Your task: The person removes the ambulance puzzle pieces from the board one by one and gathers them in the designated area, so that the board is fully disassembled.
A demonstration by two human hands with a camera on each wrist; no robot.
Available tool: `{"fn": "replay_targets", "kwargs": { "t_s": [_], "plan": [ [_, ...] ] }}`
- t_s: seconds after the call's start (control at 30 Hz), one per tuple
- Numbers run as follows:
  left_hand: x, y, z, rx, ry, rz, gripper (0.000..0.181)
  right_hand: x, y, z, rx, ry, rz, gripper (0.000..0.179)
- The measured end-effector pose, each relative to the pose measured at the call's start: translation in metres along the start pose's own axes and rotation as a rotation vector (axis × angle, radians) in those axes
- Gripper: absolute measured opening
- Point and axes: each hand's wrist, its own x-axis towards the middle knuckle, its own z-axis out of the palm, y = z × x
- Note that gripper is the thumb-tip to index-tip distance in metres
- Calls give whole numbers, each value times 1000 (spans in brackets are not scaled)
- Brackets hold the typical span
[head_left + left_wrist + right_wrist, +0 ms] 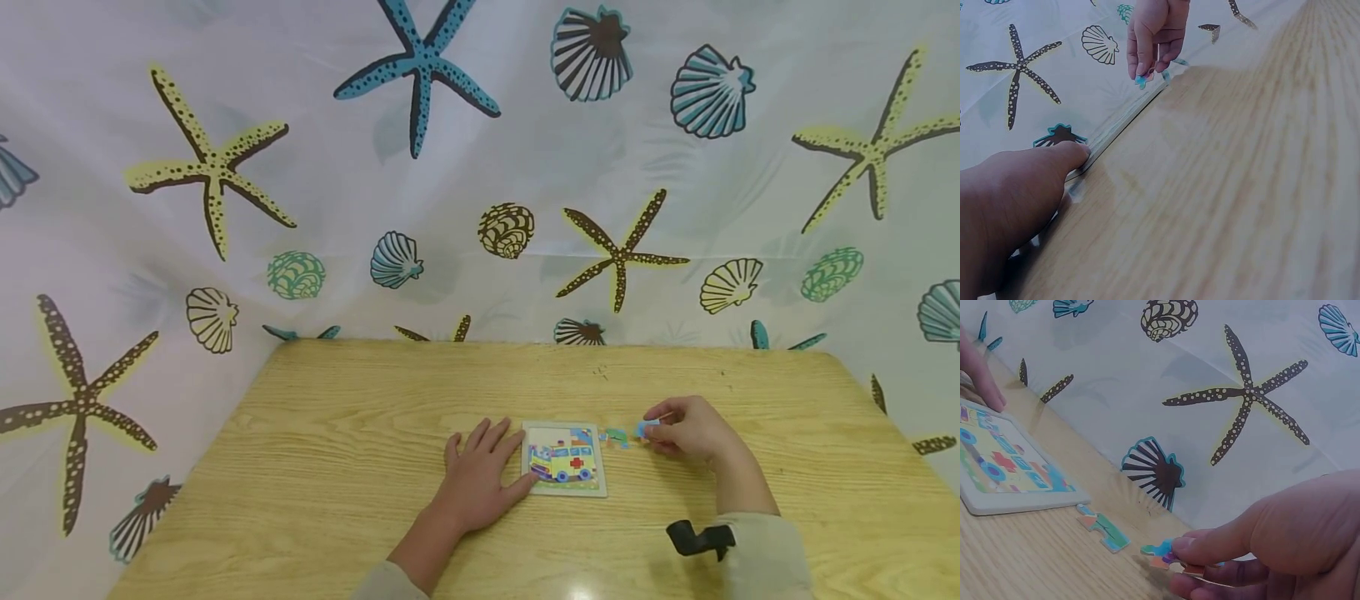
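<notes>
A jigsaw puzzle tray (570, 492) with a white rim lies flat on the table, partly filled with a yellow ambulance picture. Its upper left part shows bare backing in the head view. My left hand (480, 479) is spread on the tabletop, thumb touching the tray's left edge. Right of the tray, my right hand (693, 429) pinches a blue multicoloured puzzle piece (1161, 550) between thumb and fingers. Between that hand and the tray lies a loose green and blue puzzle piece (1107, 532), close to the tray's corner.
The wood-grain table (337, 433) reaches back to a hanging white cloth (480, 167) printed with starfish and shells. A black curved object (701, 540) sticks out from the right sleeve (765, 554).
</notes>
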Motion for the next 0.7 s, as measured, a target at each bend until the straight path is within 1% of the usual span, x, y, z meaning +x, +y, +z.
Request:
{"fn": "replay_targets", "kwargs": {
  "t_s": [0.1,0.23,0.33,0.4,0.57,0.7],
  "plan": [
    [0,0,0,3,-3,-2,65,0,2,0,-52,37,18,21],
    [1,0,0,-3,-5,6,65,0,2,0,-198,114,74,21],
    [1,0,-1,-8,-7,13,65,0,2,0,-272,151,113,24],
    [1,0,-1,-5,-9,14,65,-1,2,0,-264,147,125,24],
    [2,-1,-1,-2,-20,8,65,-1,2,0,-185,108,121,24],
    [2,-2,0,-16,-28,3,65,-1,4,0,-128,87,118,24]
  ]
}}
